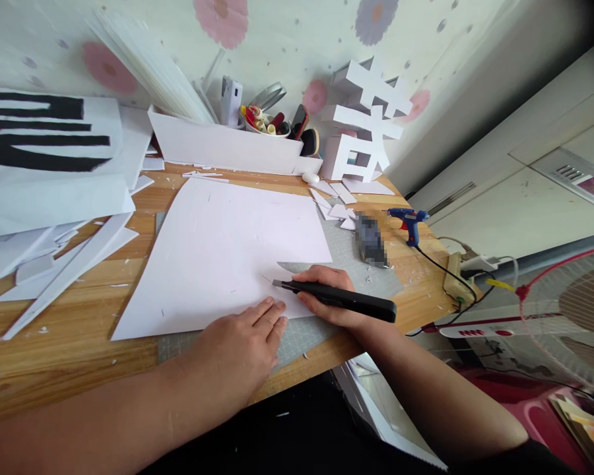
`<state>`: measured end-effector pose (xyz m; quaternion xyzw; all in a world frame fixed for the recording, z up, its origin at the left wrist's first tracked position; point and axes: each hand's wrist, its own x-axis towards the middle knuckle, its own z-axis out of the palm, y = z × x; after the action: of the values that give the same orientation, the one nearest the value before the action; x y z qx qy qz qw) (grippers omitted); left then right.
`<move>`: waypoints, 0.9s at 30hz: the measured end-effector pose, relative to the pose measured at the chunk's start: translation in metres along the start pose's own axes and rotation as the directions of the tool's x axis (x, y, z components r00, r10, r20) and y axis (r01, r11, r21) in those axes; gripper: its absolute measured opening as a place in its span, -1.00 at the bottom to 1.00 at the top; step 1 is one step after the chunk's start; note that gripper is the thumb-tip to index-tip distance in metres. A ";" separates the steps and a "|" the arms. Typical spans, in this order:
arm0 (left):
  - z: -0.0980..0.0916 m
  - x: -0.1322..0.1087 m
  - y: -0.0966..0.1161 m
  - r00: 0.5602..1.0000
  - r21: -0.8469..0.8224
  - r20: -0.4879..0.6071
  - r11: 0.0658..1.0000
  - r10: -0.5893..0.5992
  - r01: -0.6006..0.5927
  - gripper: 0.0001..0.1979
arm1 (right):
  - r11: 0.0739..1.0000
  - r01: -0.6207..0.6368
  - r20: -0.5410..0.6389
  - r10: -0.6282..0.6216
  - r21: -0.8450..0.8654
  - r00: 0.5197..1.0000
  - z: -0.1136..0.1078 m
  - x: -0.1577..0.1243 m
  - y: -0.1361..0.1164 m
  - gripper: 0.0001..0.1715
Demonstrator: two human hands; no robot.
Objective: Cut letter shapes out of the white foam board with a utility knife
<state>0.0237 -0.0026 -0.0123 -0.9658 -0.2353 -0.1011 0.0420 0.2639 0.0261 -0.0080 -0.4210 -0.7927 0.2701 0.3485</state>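
A large white foam board sheet [228, 244] lies on the grey cutting mat [336, 231], with short marks on its surface. My right hand [329, 293] grips a black utility knife [351, 300], whose blade tip meets the sheet near its right part. Fingers together and stretched out, my left hand [250, 336] lies flat on the sheet's near edge, left of the blade. A slit or cut edge opens just above my right hand. The palm side of my left hand is hidden.
White scraps [86, 264] pile up at the left under a black-patterned sheet [39, 132]. A white organizer box [228, 145] and a white cut-out character [361, 125] stand at the back. On the right are a blurred dark object [371, 239], a blue glue gun [410, 221] and a fan [574, 310].
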 end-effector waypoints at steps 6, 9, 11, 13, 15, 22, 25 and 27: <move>0.001 -0.002 0.001 1.000 0.013 -0.019 1.000 -0.020 0.020 -0.63 | 0.998 0.062 -0.007 -0.063 -0.016 0.998 -0.003 -0.003 0.000 -0.77; 0.002 -0.001 0.002 1.000 0.017 -0.013 1.000 -0.024 0.025 -0.60 | 0.995 0.091 -0.017 -0.091 -0.033 0.996 -0.004 -0.004 -0.001 -0.76; 0.002 0.000 0.002 1.000 0.015 -0.018 1.000 -0.024 0.024 -0.59 | 0.995 0.092 -0.015 -0.092 -0.034 0.996 -0.005 -0.005 -0.001 -0.76; 0.002 0.000 0.003 0.999 0.009 -0.028 1.000 -0.027 0.027 -0.58 | 0.996 0.081 -0.002 -0.081 -0.030 0.997 -0.007 -0.007 -0.001 -0.76; 0.003 0.000 0.003 0.999 0.002 -0.040 0.999 -0.035 0.035 -0.58 | 0.997 0.071 0.013 -0.071 -0.027 0.997 -0.010 -0.009 0.000 -0.76; 0.007 -0.003 -0.001 0.997 0.005 -0.082 1.000 -0.011 0.012 -0.63 | 0.996 0.085 0.045 -0.084 -0.022 0.995 -0.020 -0.018 0.006 -0.77; 0.006 -0.003 -0.002 0.995 0.043 -0.099 0.999 0.026 -0.022 -0.64 | 0.993 0.115 0.057 -0.115 -0.010 0.992 -0.025 -0.020 0.008 -0.77; 0.005 -0.003 -0.003 0.993 0.050 -0.118 0.998 0.031 -0.025 -0.64 | 0.992 0.127 0.067 -0.126 -0.010 0.990 -0.028 -0.021 0.009 -0.77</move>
<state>0.0207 -0.0009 -0.0182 -0.9600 -0.2211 -0.1518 0.0809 0.2992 0.0164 -0.0044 -0.3633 -0.8308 0.2556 0.3353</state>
